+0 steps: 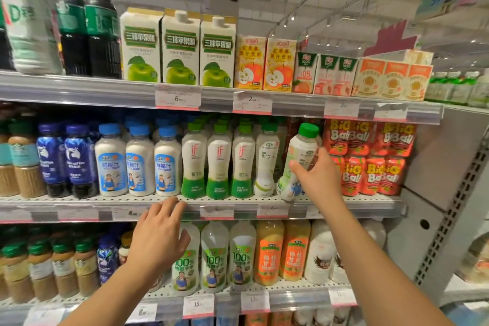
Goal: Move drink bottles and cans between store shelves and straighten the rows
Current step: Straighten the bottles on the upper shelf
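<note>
Three shelves stack one above another. On the top shelf point(79, 87), bottles point(87, 29) stand left, tall cartons point(180, 47) in the middle, small cartons point(264, 63) to their right. On the middle shelf point(225, 200), a tilted bottle point(296, 161) sits between an upright bottle point(266, 161) on its left and pouches point(370, 161) on its right, the right hand point(317, 177) around it. The left hand point(158, 235) rests on that shelf's front edge, before the lower shelf's bottles point(214, 259).

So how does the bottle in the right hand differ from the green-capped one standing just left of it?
The held bottle, gripped by the right hand, tilts, its base lifted at the shelf edge; the neighbour bottle stands upright in the row. The held bottle's cap sits nearer the camera. Both share green caps and white bodies.
</note>
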The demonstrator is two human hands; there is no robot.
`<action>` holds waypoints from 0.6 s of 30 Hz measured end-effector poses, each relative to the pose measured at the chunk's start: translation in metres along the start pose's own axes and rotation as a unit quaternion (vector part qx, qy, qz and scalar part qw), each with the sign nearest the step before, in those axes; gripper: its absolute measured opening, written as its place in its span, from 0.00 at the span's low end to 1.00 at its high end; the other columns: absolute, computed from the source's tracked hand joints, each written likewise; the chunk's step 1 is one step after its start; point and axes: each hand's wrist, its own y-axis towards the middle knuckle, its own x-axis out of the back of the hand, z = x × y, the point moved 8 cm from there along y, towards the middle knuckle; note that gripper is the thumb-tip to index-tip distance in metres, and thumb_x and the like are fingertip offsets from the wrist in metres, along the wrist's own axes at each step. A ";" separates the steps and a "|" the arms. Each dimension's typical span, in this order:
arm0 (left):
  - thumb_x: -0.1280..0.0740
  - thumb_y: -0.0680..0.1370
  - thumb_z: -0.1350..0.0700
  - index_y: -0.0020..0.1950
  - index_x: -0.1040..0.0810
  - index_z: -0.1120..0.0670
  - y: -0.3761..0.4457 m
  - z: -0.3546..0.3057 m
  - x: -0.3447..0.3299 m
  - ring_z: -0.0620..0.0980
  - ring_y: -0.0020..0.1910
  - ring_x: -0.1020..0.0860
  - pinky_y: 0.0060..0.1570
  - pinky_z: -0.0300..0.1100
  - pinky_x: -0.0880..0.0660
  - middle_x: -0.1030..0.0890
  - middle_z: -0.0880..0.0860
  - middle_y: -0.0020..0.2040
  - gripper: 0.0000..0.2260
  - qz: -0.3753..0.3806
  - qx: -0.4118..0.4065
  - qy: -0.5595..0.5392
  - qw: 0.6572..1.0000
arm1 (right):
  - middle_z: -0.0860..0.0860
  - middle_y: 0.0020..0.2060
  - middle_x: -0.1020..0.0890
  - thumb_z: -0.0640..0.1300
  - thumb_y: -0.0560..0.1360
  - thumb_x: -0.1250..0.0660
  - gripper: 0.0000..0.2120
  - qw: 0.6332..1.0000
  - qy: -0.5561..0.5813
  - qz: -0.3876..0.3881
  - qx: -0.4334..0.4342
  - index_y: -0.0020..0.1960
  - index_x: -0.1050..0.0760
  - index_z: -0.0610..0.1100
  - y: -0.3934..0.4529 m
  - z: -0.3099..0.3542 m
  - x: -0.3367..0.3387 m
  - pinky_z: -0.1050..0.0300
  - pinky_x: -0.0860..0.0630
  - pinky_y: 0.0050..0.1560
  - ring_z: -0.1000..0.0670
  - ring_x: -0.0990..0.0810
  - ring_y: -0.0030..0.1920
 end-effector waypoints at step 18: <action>0.31 0.69 0.44 0.65 0.23 0.52 -0.001 0.001 -0.004 0.56 0.55 0.22 0.46 0.51 0.20 0.24 0.52 0.65 0.27 0.001 0.013 0.004 1.000 | 0.48 0.48 0.16 0.65 0.73 0.28 0.25 0.972 -0.233 0.003 0.011 0.56 0.28 0.45 0.001 -0.030 -0.043 0.53 0.26 0.37 0.43 0.17 0.47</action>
